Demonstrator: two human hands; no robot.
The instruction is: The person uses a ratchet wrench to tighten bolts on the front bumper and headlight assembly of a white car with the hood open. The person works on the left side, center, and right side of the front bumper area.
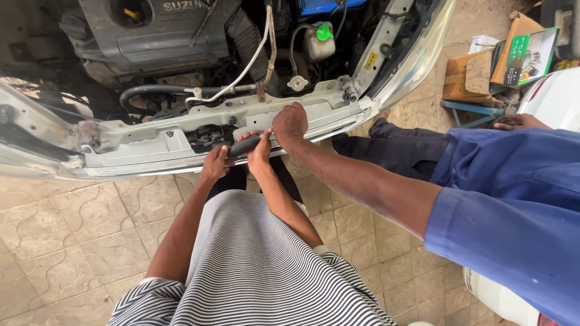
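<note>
Hands counted: we saw three at the car's front, two of them ours and one a co-worker's; a fourth, also the co-worker's, rested at the right edge of the frame.
Left hand: our left hand [215, 163], just left of centre, was curled shut around the lower end of a black tool handle [244, 145].
Right hand: our right hand [260, 153], just beside it, was closed over the upper end of the same handle, the two hands nearly touching.
Tool handle: one dark grip, tilted up to the right, lay against the lower edge of the silver front crossmember [181, 136] at the centre of the frame; we could not see its working tip.
Co-worker's hand: one hand [290, 121], from a blue sleeve [483, 235] at the right, pressed down on the crossmember just above our right hand.
Engine bay: in the upper half we counted one grey engine cover [145, 36] and one white reservoir with a green cap [319, 39].
Floor: beige patterned tiles [66, 229] filled the lower left.
Upper right: several cardboard boxes [468, 75] stood well apart from the hands.
</note>
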